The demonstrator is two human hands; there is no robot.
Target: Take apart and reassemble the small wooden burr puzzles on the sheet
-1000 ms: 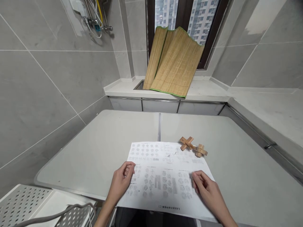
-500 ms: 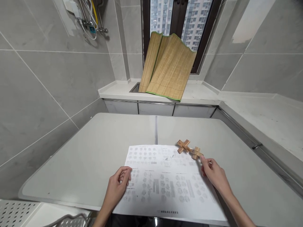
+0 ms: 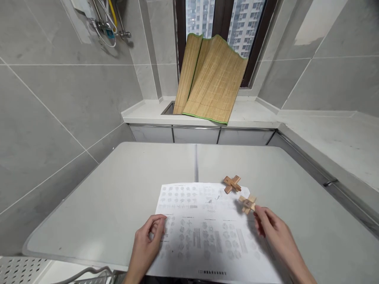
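Between the thumb and fingers of my right hand [image 3: 271,225] is one arm of a light wooden puzzle piece [image 3: 248,203], cross-shaped with a dark mark on its face. It is raised over the right side of a printed sheet [image 3: 207,236]. Just beyond it, a darker wooden cross-shaped puzzle piece [image 3: 231,184] lies at the sheet's far right edge, apart from the held one. My left hand [image 3: 150,236] rests on the sheet's left edge with its fingers curled in; whether anything is under them is hidden.
The sheet lies on a pale folding table [image 3: 97,205] with a seam down its middle. Behind stands a white ledge [image 3: 142,112] with a folded bamboo mat [image 3: 213,79] leaning against the window. A white perforated rack [image 3: 20,268] is at the lower left.
My right hand has drawn the light wooden piece toward me and up, separating it from the darker one. The light piece has turned. My left hand stays at the sheet's edge.
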